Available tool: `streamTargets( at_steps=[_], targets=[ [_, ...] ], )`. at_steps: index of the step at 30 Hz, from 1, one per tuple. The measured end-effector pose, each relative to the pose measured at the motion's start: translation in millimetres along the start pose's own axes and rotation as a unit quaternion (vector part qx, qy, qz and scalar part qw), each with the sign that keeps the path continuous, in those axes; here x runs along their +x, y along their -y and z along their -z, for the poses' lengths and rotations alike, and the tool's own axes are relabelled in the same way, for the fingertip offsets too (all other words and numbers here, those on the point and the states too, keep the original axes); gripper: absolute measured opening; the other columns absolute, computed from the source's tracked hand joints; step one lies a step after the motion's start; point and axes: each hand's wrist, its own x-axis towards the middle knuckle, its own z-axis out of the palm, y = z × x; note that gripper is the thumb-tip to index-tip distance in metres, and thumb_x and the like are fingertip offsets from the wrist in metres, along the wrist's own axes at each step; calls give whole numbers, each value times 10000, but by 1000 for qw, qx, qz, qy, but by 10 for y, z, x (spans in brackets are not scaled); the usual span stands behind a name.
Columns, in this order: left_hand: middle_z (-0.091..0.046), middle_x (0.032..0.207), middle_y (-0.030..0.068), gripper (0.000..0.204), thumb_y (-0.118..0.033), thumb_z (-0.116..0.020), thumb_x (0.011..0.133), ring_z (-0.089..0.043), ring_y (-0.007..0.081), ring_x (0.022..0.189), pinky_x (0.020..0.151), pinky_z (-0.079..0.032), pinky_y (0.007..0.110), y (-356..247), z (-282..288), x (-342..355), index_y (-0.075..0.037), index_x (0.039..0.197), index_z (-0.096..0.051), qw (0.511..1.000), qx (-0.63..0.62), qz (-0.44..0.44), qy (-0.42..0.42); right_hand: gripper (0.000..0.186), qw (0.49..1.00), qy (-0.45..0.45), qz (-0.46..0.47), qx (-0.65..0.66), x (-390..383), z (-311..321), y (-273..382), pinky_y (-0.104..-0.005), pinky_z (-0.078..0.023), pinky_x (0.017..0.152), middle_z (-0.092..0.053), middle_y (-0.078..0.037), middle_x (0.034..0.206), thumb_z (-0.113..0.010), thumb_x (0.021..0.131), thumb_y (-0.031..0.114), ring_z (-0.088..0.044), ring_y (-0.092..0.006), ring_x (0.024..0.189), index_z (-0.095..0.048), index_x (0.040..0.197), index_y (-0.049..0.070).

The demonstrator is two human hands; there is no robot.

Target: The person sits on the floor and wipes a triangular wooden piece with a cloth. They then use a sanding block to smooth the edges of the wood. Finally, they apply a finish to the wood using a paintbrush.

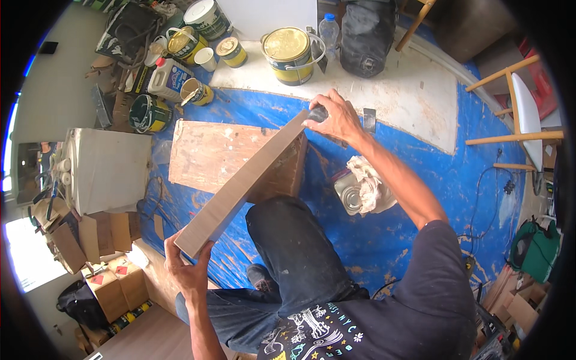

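The step in hand looks like smoothing the board (pixel 243 181), which slants above the wooden box (pixel 207 150) and the blue sheet (pixel 372 240); whether it rests on the box is hard to tell. The left grip (pixel 188 273) pinches the board's near end between thumb and fingers, while the right grip (pixel 339 121) is curled round a dark pad (pixel 317 113) at the far end. The next move probably calls for a steady left hold and even pressure along the face.
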Motion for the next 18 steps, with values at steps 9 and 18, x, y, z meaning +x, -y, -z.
streamTargets(
  at_steps=[9,18],
  targets=[
    [-737,1119,94,533,10,-935,756,-695,189,1088,1015,-524,357,-22,-1,-6,-15,1214,-663,1000,4,1,2,453,1000,8,0,0,20,13,48,-512,-509,959,-609,-110,1126,-891,771,455,-673,-338,1044,-711,1100,200],
    [-739,1086,86,529,2,-943,748,-692,186,1051,995,-524,349,9,-16,2,-16,1199,-667,1000,-16,-3,-4,474,1000,6,7,1,-23,27,117,-495,-512,957,-604,-114,1132,-890,762,453,-670,-351,1032,-712,1118,197]
  ],
)
